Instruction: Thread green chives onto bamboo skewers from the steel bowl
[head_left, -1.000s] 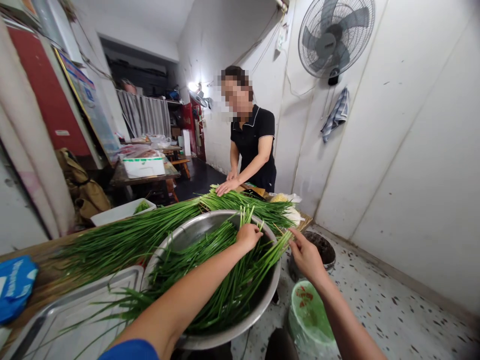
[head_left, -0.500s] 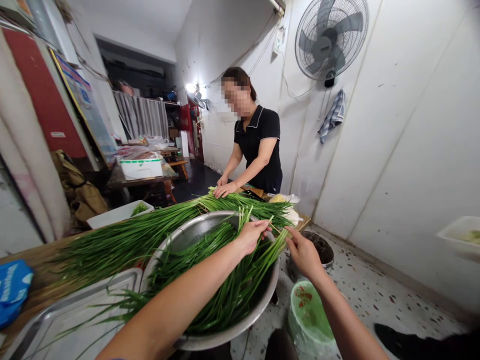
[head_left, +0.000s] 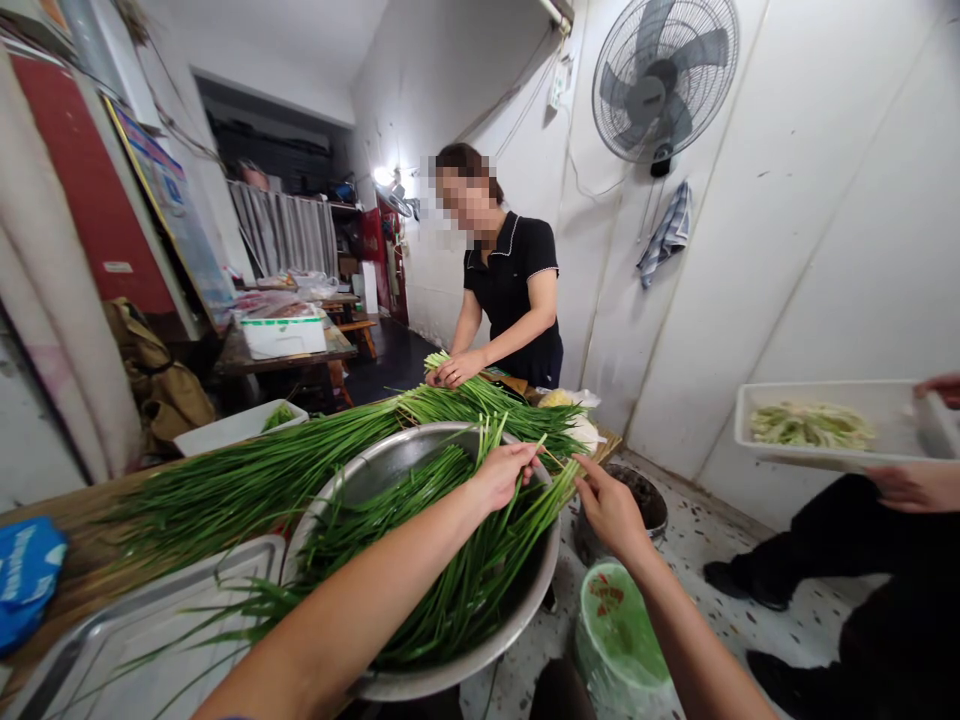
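A large metal bowl (head_left: 551,560) holds long garlic chives (head_left: 450,590), their pale stem ends leaning on its right rim. Above the bowl, my left hand (head_left: 504,474) is closed, thumb and fingers pinching a thin chive stem. My right hand (head_left: 609,510) is at the pale ends beside the right rim, thumb and forefinger pinched on chives there. Which single stems lie between those fingers is too small to tell. Behind the bowl, a long pile of chives (head_left: 262,470) lies across the wooden table (head_left: 75,505).
Across the table, a person (head_left: 514,300) in black grips a chive bundle. At right, another person's hands carry a white tray (head_left: 900,415) of pale trimmings. A green-lined bin (head_left: 622,630) and dark bucket (head_left: 637,490) stand below my right arm. A metal tray (head_left: 150,640) lies left.
The white tray and the person carrying it have come into view from the right. The person across has raised the chive bundle's ends. My hands have hardly moved.
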